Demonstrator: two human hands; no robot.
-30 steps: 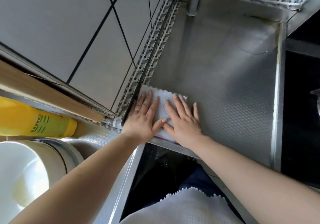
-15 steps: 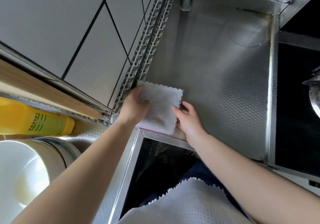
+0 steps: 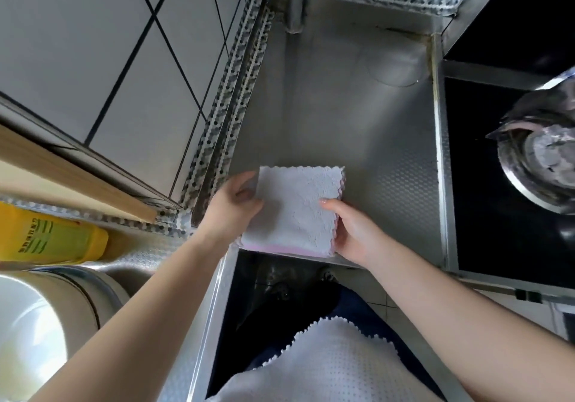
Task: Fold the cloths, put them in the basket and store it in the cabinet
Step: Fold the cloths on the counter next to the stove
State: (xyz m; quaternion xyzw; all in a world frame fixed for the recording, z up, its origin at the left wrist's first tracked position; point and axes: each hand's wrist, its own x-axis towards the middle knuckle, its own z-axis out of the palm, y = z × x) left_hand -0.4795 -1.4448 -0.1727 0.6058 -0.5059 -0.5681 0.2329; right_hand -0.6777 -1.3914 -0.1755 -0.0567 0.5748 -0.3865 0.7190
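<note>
Head view: steel counter [image 3: 357,115], tiled wall [image 3: 93,43]; perhaps a stove [image 3: 497,215].

Folded cloth held between two hands over the counter's near edge

The folded cloth [image 3: 295,211] sits between the fingers of the left hand [image 3: 231,207] and right hand [image 3: 351,233], above the counter [image 3: 357,121]. Left of the left fingers run the tiled wall [image 3: 93,43] and a bottle [image 3: 46,233]; right of the right fingers, well apart, lies a pan [image 3: 541,165]. Nearer than both hands lies another cloth [image 3: 326,367].
</note>
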